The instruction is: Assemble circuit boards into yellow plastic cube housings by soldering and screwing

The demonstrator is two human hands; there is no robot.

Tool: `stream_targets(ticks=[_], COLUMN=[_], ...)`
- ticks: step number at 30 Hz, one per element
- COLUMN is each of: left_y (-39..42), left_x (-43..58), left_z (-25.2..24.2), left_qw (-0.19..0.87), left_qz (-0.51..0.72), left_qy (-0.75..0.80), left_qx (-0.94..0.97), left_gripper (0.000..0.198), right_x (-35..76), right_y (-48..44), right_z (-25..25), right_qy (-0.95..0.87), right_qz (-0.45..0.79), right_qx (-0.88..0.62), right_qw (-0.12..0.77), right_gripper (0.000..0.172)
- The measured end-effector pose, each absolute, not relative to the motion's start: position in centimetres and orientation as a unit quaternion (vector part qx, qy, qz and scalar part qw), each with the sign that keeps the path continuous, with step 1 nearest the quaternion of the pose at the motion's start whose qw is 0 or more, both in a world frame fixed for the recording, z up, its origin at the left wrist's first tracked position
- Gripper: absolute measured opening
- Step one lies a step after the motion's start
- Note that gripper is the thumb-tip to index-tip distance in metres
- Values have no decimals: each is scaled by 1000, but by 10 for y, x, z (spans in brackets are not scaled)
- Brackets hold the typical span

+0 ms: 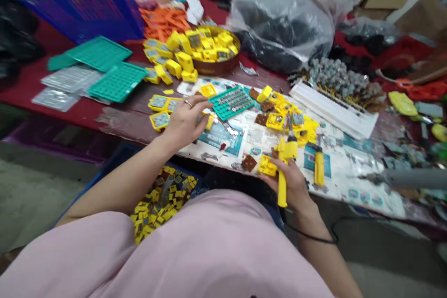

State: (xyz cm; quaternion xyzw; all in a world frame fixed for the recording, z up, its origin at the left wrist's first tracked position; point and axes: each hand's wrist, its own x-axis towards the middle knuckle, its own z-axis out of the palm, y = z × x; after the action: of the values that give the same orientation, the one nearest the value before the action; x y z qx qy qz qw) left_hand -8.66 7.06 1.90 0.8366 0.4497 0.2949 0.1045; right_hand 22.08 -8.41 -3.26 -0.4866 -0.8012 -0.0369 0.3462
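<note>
My left hand [186, 118], a ring on one finger, hovers over the table with fingers bent and apart. Yellow cases with grey inserts [159, 120] lie beside it; another yellow case [209, 121] is by its fingertips. Just beyond is a green tray [232, 103] with rows of small silvery round parts. My right hand [291, 179] is closed around a yellow soldering iron [282, 172] with its thin tip pointing away from me. A yellow case [267, 165] sits at that hand's fingers; whether they also grip it is unclear.
More yellow cases [209, 46] fill a round tub and spill beside it. A yellow-handled screwdriver [319, 167] and a grey tool [401, 179] lie right. Green trays [117, 81], a blue basket [87, 9] and a black-filled plastic bag [282, 28] stand behind. Below is a bin of yellow cases [167, 200].
</note>
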Motion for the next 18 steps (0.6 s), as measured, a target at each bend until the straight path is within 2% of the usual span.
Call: stream_targets(ticks=[3,7,9,12,14,18], left_y=[47,21,15,16,21,28], left_x=[-73,-48,-36,-23,-16,-8], left_z=[17,5,-2,-8,-9,-3], left_qw=[184,212,193,155,143,196], left_qz=[264,203,196,176,152,105], left_qy=[363,267,244,232,232,237], left_qx=[874,918,930,944,950,946], left_gripper=[32,54,62,54,44,37], right_x=[222,230,234,241,247,271], right_y=[-89,-109,-128,-163,-185,-212], right_z=[-26,-11,1,14,16,4], right_qy=[-791,-763,-746,-694,-606,-336], right_qz=[-31,-68,-106,-155,-199,-275], right_qx=[-512,-545,-551,-574,-607,-609], right_qw=[334,341,359,407,474,664], right_gripper=[46,32,36,54,54,37])
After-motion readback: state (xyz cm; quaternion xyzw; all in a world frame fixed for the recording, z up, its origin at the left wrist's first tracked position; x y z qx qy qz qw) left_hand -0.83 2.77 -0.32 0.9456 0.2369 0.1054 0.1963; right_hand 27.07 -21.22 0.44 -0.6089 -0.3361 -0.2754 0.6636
